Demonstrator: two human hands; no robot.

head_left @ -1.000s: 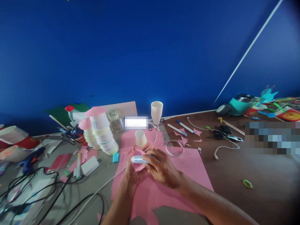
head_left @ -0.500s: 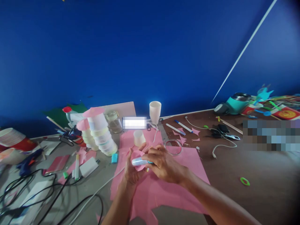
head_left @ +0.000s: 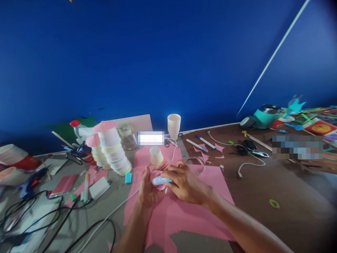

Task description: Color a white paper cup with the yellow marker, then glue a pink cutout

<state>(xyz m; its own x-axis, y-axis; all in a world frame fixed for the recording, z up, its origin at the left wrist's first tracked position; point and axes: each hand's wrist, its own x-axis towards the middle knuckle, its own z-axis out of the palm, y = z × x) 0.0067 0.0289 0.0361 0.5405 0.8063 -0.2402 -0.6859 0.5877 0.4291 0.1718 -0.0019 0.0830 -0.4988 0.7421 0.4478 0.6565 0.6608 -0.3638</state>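
Both hands meet low in the middle of the frame, over a big pink paper sheet. The left hand cups a small pink paper piece in curled fingers, and the right hand pinches a pale blue glue stick, laying it across that piece. Just above them sits an upturned little cup, with a tape ring to its right. A leaning cup stack stands further left.

both hands close together at centre; left hand cupped upward, right hand curled over it.
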